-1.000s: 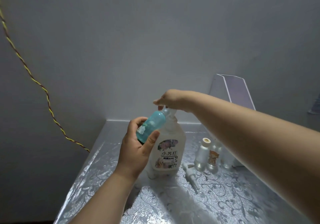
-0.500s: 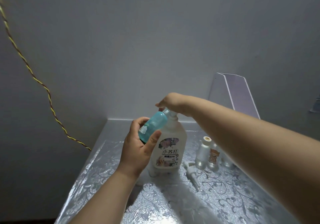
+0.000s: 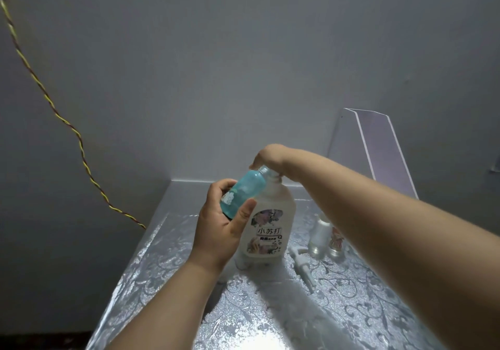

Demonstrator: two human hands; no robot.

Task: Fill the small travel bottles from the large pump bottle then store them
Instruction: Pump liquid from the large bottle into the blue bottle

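One twisted yellow-and-red cord (image 3: 67,122) runs down the wall from the upper left of the frame to the bench's back-left edge. The bench (image 3: 162,268) has a silvery, flower-patterned cover. Just left of centre, the left hand (image 3: 221,225) has its grip closed round a small blue travel bottle (image 3: 240,193), thumb on the near side and fingers wrapped behind. The bottle is tilted, its open neck pointing up and to the right, close against the top of the large pump bottle (image 3: 267,222). That bottle stands upright on the bench at centre frame, label facing the camera. The right hand (image 3: 267,157) sits over its top with the wrist bent and the fingers pointing down; they are mostly hidden, so I cannot tell how tightly that grip closes. Lower right of the large bottle, a loose white pump head (image 3: 301,266) lies on the bench. Beside it stand two small clear bottles (image 3: 319,238), partly hidden by the right forearm. A clear plastic stand (image 3: 378,149) is at the upper right.
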